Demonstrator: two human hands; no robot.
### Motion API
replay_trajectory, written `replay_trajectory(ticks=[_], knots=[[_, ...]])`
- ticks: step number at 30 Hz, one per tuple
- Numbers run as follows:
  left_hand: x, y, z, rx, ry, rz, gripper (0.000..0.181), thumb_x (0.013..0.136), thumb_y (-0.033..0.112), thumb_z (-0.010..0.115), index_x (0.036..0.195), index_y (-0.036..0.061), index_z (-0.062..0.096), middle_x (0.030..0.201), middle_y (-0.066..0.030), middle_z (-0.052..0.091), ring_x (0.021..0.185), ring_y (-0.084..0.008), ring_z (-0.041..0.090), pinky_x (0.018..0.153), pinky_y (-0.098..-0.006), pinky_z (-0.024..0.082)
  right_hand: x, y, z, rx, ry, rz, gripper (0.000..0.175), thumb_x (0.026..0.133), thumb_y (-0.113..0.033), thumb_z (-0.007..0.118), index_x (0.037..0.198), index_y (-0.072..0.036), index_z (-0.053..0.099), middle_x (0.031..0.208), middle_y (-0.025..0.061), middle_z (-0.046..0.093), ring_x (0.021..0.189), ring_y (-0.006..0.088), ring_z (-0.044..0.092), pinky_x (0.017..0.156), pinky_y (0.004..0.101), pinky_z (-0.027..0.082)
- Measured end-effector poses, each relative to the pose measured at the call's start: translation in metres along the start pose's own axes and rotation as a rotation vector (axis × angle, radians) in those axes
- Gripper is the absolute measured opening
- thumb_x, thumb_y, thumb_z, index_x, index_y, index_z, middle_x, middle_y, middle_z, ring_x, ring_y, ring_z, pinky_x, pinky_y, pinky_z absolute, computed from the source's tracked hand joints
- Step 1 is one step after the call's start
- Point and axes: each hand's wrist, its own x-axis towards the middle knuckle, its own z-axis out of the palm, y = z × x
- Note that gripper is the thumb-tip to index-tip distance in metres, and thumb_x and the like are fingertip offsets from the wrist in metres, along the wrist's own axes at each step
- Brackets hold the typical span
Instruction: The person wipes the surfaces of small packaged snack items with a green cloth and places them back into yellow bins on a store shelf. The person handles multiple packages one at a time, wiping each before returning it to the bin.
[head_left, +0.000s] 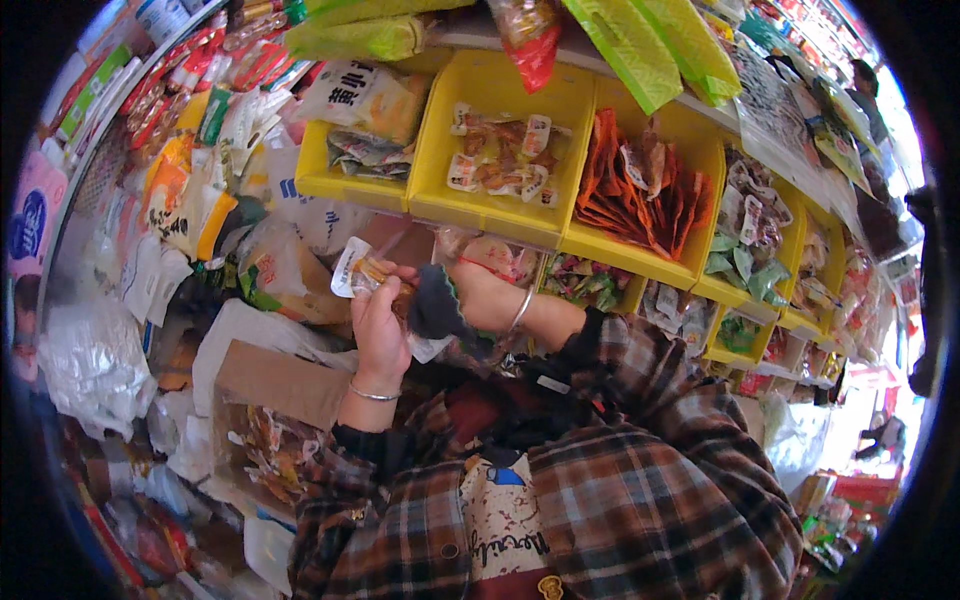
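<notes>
My left hand (381, 330) grips a small clear-and-white packet (367, 274) of brown snack food, its white printed end pointing up and to the left. In my right hand (480, 292) is a dark grey cloth (435, 304) with a green stitched edge. The cloth lies against the packet's lower end, so that part is hidden, as are most of my right fingers. Just beyond my hands, a yellow bin (491, 214) holds several similar packets (506, 154). An open cardboard box (281, 382) with more packets (277, 450) stands beside my left forearm.
A yellow bin (634, 251) of flat orange-red packets (645, 187) adjoins on the right, with more bins beyond. Bagged goods (180, 195) crowd the left. Green packages (637, 52) overhang the bins' far edge. A crumpled plastic bag (94, 367) sits at far left.
</notes>
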Motion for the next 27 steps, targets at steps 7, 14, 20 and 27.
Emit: replay_trajectory(ticks=[7,14,20,27], knots=[[0.032,0.019,0.003,0.015,-0.091,-0.086,0.013,0.094,0.009,0.051,0.106,0.0052,0.049,0.092,-0.0101,0.061,0.083,-0.018,0.061,0.077,-0.0381,0.056,-0.063,0.048,-0.035,-0.068,-0.055,0.187,0.035,0.072,-0.006,0.056,0.104,0.008,0.06,0.098,0.0307,0.063,0.095,0.0402,0.063,0.081,0.043,0.049],[0.078,0.015,0.089,-0.014,-0.303,-0.374,0.023,0.099,0.029,0.05,0.109,0.0092,0.05,0.097,-0.0129,0.062,0.085,-0.0254,0.064,0.082,-0.0442,0.054,-0.078,0.044,-0.037,-0.006,-0.094,0.228,0.036,0.075,-0.012,0.061,0.105,0.006,0.061,0.101,0.0274,0.065,0.096,0.0358,0.064,0.083,0.0419,0.049],[0.12,0.043,0.072,0.24,-0.215,-0.114,0.031,0.097,0.024,0.052,0.12,0.0042,0.05,0.112,-0.011,0.059,0.098,-0.0214,0.061,0.087,-0.0375,0.051,-0.077,0.064,-0.038,0.109,-0.056,0.258,0.038,0.078,-0.015,0.062,0.109,0.005,0.06,0.1,0.0207,0.067,0.095,0.0292,0.064,0.082,0.0388,0.05],[0.047,0.041,-0.122,0.338,0.191,-0.066,0.02,0.093,0.012,0.056,0.111,0.0023,0.058,0.099,-0.0104,0.065,0.084,-0.0157,0.063,0.075,-0.0294,0.053,-0.081,0.075,-0.029,0.467,0.011,0.305,0.026,0.086,-0.017,0.059,0.108,-0.005,0.064,0.097,0.0023,0.067,0.087,0.0103,0.059,0.076,0.0277,0.05]])
